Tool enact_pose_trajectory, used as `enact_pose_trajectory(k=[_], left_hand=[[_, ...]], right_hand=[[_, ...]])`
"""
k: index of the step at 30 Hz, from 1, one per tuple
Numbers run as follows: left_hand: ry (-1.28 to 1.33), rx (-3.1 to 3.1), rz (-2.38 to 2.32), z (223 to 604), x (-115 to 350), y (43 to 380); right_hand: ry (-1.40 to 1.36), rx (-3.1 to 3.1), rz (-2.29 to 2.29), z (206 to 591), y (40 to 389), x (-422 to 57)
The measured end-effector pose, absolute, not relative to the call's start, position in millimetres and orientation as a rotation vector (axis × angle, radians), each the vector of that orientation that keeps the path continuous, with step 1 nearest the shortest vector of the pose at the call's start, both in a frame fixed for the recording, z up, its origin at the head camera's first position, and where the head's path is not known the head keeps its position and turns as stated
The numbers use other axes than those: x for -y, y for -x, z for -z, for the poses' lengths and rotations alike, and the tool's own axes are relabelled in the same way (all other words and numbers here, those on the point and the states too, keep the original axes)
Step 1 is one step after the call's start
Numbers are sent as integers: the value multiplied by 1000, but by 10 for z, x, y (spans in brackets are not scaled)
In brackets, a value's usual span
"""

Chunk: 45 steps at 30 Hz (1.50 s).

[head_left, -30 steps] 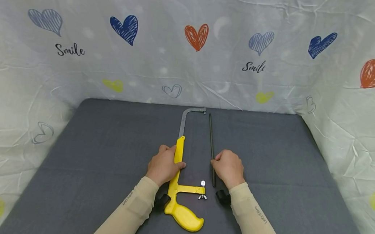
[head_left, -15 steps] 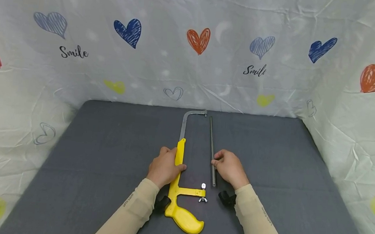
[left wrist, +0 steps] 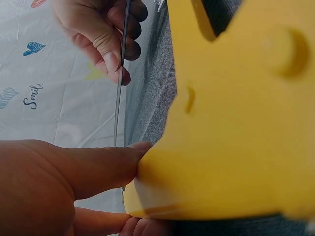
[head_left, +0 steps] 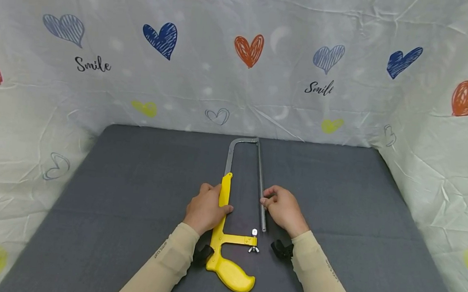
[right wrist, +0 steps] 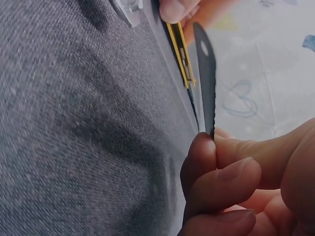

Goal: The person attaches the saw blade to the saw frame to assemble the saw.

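Note:
A yellow hacksaw frame (head_left: 222, 224) lies on the table, its handle (head_left: 233, 276) toward me and its bent grey metal arm at the far end. My left hand (head_left: 205, 208) grips the yellow back of the frame, thumb across it. Between thumb and fingers, my right hand (head_left: 287, 208) pinches a thin dark hacksaw blade (head_left: 260, 170). The blade's far end meets the tip of the metal arm; whether it is hooked there I cannot tell. Its near end, with a hole seen in the right wrist view, stands apart from the wing nut (head_left: 253, 249) on the yellow crossbar.
Dark grey cloth covers the table (head_left: 155, 167). A white curtain (head_left: 205, 85) printed with hearts hangs behind and along both sides. Black straps (head_left: 282, 249) sit at both wrists.
My right hand has brought the blade left, its far end going from beside the arm's tip to meeting it. The left hand keeps its grip. The head view has tilted slightly.

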State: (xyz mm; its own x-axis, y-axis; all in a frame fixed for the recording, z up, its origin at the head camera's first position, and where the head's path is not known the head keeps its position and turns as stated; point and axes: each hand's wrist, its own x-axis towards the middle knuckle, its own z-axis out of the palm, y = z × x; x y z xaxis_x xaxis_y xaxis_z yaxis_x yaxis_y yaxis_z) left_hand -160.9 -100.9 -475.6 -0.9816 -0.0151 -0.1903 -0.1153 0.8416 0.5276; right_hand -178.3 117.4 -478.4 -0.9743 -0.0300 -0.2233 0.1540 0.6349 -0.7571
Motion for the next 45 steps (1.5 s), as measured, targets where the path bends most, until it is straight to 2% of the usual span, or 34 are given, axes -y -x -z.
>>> enact_pose_trajectory(k=[45], left_hand=[[121, -2826, -817, 4740, 989, 1614]], right_hand=[[-100, -2638, 1211, 4820, 1794, -1107]])
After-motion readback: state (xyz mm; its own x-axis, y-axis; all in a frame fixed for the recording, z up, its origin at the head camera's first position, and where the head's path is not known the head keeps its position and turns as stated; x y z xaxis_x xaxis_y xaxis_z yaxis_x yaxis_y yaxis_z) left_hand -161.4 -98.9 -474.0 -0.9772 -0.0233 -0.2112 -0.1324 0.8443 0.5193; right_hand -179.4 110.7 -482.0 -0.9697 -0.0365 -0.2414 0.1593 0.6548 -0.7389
